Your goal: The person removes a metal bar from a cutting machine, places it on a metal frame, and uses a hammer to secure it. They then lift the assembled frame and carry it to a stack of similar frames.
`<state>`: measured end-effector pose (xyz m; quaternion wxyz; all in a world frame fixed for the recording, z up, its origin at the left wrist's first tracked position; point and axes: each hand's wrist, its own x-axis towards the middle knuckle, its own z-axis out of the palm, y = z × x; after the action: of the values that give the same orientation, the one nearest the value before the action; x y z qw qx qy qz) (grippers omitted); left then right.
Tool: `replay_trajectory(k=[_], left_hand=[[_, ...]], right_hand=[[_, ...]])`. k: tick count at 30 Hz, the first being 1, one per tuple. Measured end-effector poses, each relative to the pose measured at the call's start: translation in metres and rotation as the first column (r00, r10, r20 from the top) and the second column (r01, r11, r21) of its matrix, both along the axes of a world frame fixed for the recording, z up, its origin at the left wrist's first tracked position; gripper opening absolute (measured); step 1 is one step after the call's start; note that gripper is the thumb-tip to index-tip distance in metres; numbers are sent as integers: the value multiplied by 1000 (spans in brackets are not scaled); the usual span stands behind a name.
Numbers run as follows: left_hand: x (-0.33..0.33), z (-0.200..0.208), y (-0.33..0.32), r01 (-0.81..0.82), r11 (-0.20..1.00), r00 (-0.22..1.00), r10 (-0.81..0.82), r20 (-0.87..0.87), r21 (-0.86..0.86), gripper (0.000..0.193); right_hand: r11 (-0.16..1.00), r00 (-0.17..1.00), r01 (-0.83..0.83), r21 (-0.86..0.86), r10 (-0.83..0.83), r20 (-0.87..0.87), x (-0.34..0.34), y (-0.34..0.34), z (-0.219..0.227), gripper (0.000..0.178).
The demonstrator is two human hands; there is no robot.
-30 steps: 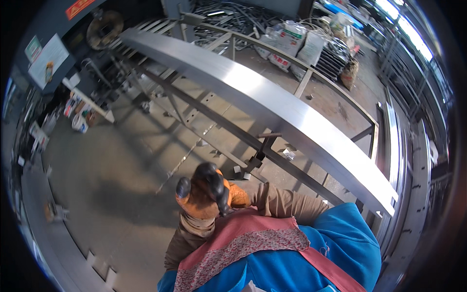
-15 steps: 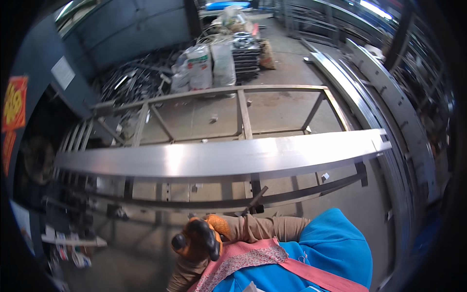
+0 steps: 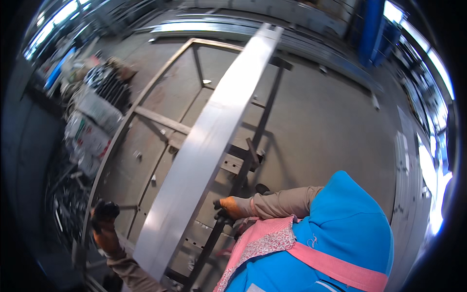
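Note:
A long, flat silver metal beam [image 3: 194, 141] lies lengthwise on a frame [image 3: 163, 119] of brown and dark bars. My left hand [image 3: 104, 224], in an orange and black work glove, is past the beam's left edge, over the frame's near left part. Its fingers are curved and the thumb stands apart, with nothing seen between them. To the right of the beam, my right hand [image 3: 229, 208] in the same kind of glove hangs over the dark side rail [image 3: 243, 168], fingers loosely apart. Whether it touches the rail I cannot tell.
White sacks [image 3: 87, 138] and a heap of metal scraps [image 3: 73, 204] lie left of the frame. Long metal profiles [image 3: 209, 30] are stacked across the back. A short bar [image 3: 252, 152] sticks up from the right rail. Concrete floor [image 3: 331, 126] stretches to the right.
The view has swung to the right, so the beam now runs away from me instead of across. My hands, together before, have parted to either side of the beam.

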<state>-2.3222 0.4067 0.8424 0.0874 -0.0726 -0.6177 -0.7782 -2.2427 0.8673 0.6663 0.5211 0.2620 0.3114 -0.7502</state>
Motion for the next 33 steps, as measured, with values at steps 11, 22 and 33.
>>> replay_trajectory(k=[11, 22, 33], left_hand=[[30, -304, -2, 559, 790, 352, 47, 935, -250, 70], [-47, -234, 205, 830, 411, 481, -185, 857, -377, 67], [-112, -48, 320, 784, -119, 581, -203, 788, -609, 64]], right_hand=[[752, 753, 657, 54, -658, 19, -26, -113, -89, 59], [921, 906, 390, -9, -385, -174, -24, -33, 68, 62], [727, 647, 648, -229, -683, -339, -8, 62, 163, 69]])
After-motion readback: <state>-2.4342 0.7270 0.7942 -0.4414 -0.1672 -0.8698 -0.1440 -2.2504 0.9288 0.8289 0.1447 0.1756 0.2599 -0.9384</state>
